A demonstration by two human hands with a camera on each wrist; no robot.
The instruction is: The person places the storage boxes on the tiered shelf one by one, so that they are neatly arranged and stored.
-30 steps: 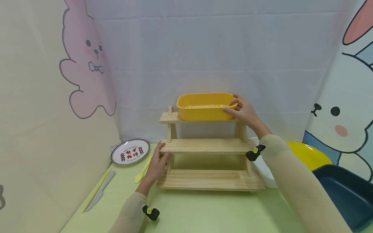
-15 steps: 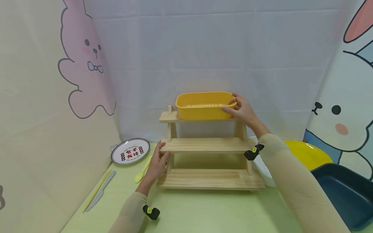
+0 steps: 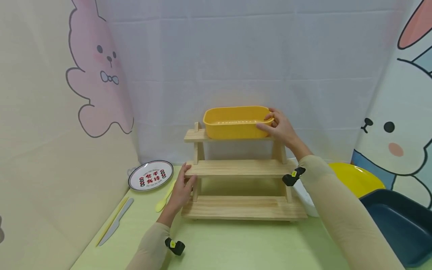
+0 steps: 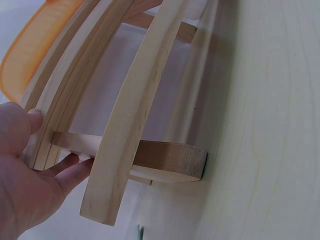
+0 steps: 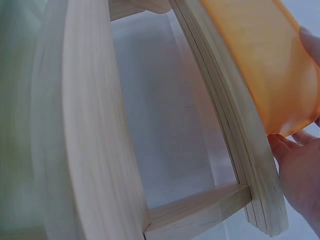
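A yellow rectangular plastic basket point(image 3: 233, 131) with rounded corners sits on the top tier of a three-tier wooden display shelf point(image 3: 236, 168). My right hand point(image 3: 281, 129) holds the basket's right end, thumb at the front wall and fingers at the end rim. From the right wrist view, fingertips show at the bottom corner of the basket point(image 5: 280, 65). Lower down, my left hand point(image 3: 182, 189) grips the left end of the middle tier. The left wrist view shows the thumb on one side of that board point(image 4: 75, 85) and fingers reaching round beneath it.
Left of the shelf lie an oval plate point(image 3: 151, 176) with red lettering, a yellow spoon point(image 3: 162, 204), a grey knife point(image 3: 116, 223) and a thin yellow stick-like utensil point(image 3: 111, 222). At right are a white container point(image 3: 305, 200), a yellow plate point(image 3: 357, 180) and a dark blue tray point(image 3: 401, 228).
Both hands keep their holds, and the basket stays on the top tier. The head view has shifted very slightly.
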